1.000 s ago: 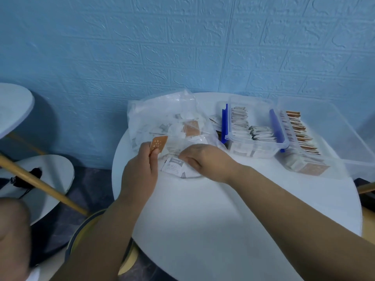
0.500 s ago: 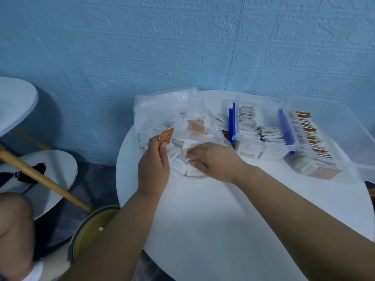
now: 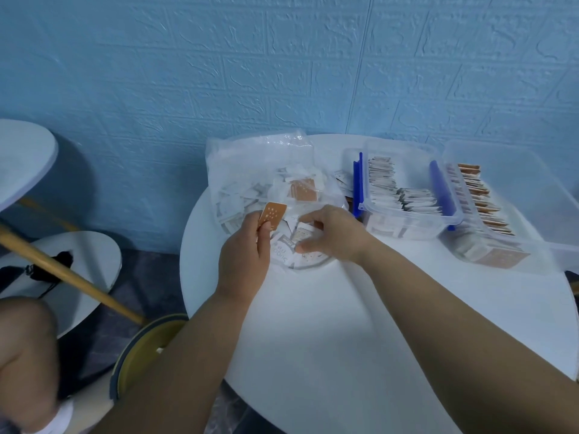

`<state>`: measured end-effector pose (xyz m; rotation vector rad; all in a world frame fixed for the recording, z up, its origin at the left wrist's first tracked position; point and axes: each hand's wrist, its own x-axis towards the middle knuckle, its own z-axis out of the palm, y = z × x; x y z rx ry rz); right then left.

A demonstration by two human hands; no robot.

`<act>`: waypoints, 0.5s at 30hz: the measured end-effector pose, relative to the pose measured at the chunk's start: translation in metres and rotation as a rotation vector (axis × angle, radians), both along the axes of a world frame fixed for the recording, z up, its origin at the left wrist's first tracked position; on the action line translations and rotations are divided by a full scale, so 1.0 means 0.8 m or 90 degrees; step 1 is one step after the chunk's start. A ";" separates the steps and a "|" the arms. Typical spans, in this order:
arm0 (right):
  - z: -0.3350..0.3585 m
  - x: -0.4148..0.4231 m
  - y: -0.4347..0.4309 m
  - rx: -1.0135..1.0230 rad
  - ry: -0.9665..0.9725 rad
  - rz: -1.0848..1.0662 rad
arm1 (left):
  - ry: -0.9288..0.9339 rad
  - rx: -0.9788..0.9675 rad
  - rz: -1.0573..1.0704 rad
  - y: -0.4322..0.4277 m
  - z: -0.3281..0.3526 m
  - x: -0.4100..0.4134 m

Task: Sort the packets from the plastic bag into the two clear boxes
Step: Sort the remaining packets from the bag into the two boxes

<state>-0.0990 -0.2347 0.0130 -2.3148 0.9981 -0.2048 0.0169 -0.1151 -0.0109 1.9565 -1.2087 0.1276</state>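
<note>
A clear plastic bag (image 3: 250, 158) full of white and brown packets lies at the back left of the round white table (image 3: 344, 324). My left hand (image 3: 244, 261) pinches a brown packet (image 3: 272, 216) upright in front of the bag. My right hand (image 3: 332, 234) reaches into the bag's mouth, its fingers curled among the white packets (image 3: 283, 250); whether it grips one I cannot tell. To the right stand two clear boxes: one with blue clips (image 3: 407, 220) holding white packets, one (image 3: 513, 189) holding a row of brown packets.
A blue textured wall runs close behind the table. On the left stand a second round table (image 3: 18, 158) and a lower white stool (image 3: 78, 270), with a wooden leg (image 3: 62, 270) slanting between them. A yellow stool (image 3: 147, 349) sits under the table's left edge.
My left hand has lifted the brown packet a little higher. My right hand has opened its fingers and shifted deeper among the white packets at the bag's mouth.
</note>
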 end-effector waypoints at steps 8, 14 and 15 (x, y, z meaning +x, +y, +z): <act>0.013 -0.019 0.000 0.252 -0.309 -0.104 | 0.059 -0.045 -0.003 0.004 0.003 -0.003; 0.020 -0.007 0.010 0.174 -0.454 -0.136 | 0.143 -0.087 0.009 0.007 0.006 -0.009; 0.023 -0.005 0.012 0.170 -0.483 -0.142 | 0.154 -0.090 0.013 0.007 0.006 -0.010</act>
